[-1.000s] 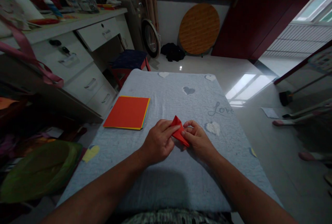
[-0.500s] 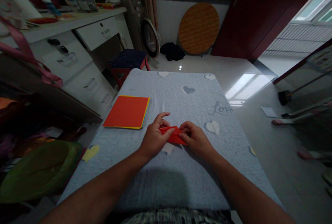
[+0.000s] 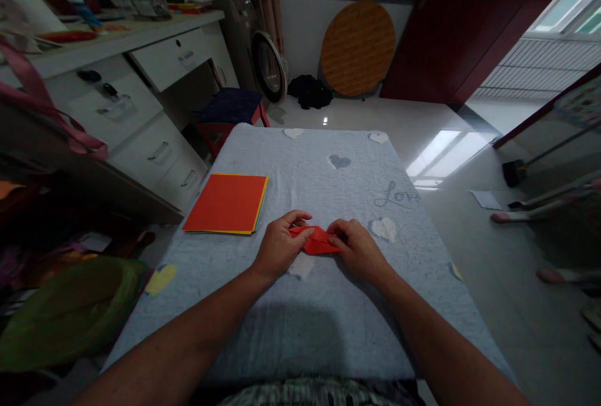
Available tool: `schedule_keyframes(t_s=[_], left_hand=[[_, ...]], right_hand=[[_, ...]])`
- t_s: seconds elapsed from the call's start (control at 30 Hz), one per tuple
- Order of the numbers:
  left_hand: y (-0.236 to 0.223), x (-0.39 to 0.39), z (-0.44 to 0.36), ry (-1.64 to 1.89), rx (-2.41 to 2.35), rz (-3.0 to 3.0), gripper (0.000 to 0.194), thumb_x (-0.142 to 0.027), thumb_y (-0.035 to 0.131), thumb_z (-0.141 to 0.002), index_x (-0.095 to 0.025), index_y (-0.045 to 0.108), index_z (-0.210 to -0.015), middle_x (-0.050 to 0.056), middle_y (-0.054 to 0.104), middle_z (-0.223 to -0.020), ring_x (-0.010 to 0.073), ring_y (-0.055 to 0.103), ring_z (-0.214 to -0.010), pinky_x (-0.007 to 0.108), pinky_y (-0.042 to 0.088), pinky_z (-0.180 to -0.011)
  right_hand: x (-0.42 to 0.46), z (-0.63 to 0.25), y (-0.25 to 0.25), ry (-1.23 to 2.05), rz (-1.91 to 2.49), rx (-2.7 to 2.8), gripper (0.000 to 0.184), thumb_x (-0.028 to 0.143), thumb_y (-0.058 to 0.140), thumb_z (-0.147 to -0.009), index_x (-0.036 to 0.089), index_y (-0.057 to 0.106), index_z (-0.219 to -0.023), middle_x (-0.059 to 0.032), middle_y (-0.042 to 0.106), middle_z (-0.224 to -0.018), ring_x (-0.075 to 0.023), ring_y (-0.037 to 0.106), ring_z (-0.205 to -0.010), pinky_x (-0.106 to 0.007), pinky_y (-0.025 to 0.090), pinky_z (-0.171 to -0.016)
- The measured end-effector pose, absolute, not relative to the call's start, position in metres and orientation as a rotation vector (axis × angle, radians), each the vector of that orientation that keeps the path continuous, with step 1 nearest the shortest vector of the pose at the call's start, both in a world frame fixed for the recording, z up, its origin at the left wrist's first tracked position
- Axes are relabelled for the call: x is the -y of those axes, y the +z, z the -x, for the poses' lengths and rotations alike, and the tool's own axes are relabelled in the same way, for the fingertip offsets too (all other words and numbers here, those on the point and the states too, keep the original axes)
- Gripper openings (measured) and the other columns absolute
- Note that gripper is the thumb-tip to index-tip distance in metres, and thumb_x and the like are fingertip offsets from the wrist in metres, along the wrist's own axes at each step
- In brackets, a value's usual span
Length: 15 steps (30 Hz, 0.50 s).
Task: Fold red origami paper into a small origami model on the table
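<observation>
A small folded piece of red paper (image 3: 319,242) is held between my two hands, just above or on the cloth-covered table (image 3: 323,196); I cannot tell which. My left hand (image 3: 280,243) pinches its left end, the thumb lying on top. At the right end, the thumb and fingers of my right hand (image 3: 357,244) grip the paper. Creases show across its middle, while both ends are partly hidden by my fingers. To the left of my hands lies a stack of coloured paper sheets (image 3: 228,203), red on top with yellow and blue edges below.
A green-lined bin (image 3: 75,312) stands on the floor left of the table. Beyond the far left corner is a red stool with a dark seat (image 3: 228,105). White drawers (image 3: 159,152) line the left side. A round wooden board (image 3: 357,49) leans on the far wall.
The folded red paper has tilted and moved slightly up in my hands. My left fingers have come down closer to it. The view has shifted a little.
</observation>
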<state>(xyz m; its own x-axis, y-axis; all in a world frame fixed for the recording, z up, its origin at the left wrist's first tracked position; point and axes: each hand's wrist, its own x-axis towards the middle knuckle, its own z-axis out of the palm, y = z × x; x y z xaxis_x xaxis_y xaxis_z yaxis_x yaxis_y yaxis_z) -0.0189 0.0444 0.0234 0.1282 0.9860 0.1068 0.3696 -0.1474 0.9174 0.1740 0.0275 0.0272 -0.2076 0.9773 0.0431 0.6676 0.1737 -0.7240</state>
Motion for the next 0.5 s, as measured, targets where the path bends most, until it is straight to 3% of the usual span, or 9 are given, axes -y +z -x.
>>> schedule_keyframes(t_s=[0.27,0.4,0.5], left_hand=[[0.0224,-0.047,0.0212,0.976,-1.428,-2.392,0.018,-0.016,0.072,-0.082,-0.023,0.074,-0.098,0.006,0.065,-0.107,0.0243,0.056,-0.103,0.042,0.046,-0.091],[0.0198,-0.0467,0.022,0.782,-1.244,-2.625,0.019,-0.012,0.071,-0.084,-0.025,0.075,-0.097,0.004,0.07,-0.102,0.025,0.055,-0.101,0.042,0.046,-0.089],[0.0183,-0.0443,0.0216,0.677,-1.187,-2.725,0.015,-0.011,0.066,-0.088,-0.021,0.074,-0.096,0.006,0.071,-0.105,0.0236,0.056,-0.097,0.039,0.049,-0.085]], right_hand=[[-0.0275,-0.1734,0.0301,0.753,1.597,2.006,0.011,0.011,0.061,-0.081,0.018,0.069,-0.085,-0.0039,0.068,-0.077,-0.0196,0.054,-0.079,-0.031,0.038,-0.074],[-0.0275,-0.1744,0.0335,0.746,1.64,2.019,0.014,0.009,0.059,-0.078,0.017,0.068,-0.086,-0.0049,0.067,-0.079,-0.0213,0.054,-0.083,-0.033,0.039,-0.076],[-0.0274,-0.1802,0.0335,0.757,1.567,2.078,0.026,0.003,0.055,-0.071,0.016,0.066,-0.091,-0.0056,0.066,-0.085,-0.0212,0.054,-0.085,-0.034,0.04,-0.079]])
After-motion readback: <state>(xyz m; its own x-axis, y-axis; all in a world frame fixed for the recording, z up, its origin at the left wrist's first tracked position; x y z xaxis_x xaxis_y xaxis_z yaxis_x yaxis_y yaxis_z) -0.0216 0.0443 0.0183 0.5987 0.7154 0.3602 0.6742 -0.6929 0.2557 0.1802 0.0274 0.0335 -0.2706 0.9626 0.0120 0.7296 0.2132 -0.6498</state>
